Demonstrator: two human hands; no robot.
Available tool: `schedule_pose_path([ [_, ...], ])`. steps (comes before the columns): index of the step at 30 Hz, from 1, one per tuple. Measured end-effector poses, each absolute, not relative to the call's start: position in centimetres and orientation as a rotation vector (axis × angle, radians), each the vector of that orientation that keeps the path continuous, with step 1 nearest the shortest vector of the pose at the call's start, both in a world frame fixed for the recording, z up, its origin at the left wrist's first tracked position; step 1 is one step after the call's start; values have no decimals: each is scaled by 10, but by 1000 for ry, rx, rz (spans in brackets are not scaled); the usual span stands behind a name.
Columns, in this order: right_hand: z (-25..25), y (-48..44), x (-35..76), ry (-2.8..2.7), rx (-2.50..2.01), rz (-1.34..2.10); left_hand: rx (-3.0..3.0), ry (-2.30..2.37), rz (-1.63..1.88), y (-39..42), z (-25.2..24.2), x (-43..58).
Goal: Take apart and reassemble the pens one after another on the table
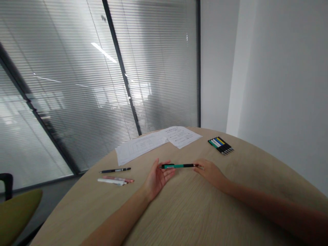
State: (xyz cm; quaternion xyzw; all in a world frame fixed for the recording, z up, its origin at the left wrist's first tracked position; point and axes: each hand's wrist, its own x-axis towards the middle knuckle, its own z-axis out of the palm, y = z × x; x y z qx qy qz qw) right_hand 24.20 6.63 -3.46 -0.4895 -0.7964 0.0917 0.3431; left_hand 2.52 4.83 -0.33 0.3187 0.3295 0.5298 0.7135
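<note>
While the left hand and right hand seem to pinch its ends, the green-and-black pen looks slim.

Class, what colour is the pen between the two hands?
Green and black: the pen has a green section and black ends, seen best in the head view.

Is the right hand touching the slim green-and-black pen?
Touching: the head view shows the right hand pinching the tip end of the slim green-and-black pen with its fingertips.
</note>
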Motion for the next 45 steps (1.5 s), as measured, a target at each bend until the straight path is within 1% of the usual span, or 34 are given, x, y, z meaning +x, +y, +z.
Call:
schedule_pose_path([
  [6,-36,73,245,-1935,-1363,529,851,877,1226,56,-4,14],
  [11,-37,78,251,-1958,-1238,789,851,983,1289,57,-3,15],
  [13,-37,81,254,-1984,-1176,838,863,1013,1311,58,-4,15],
  [17,-37,84,256,-1977,-1155,800,934,1034,1289,58,-6,16],
  [24,-44,86,258,-1864,-1249,712,1155,1103,1221,56,-8,16],
  [31,-50,92,261,-1803,-1210,820,1349,1213,1227,55,-9,20],
  [36,-47,90,260,-1808,-1164,826,1469,1247,1226,52,-7,24],
  [45,-44,87,260,-1843,-1195,809,1507,1293,1167,52,-7,22],
])
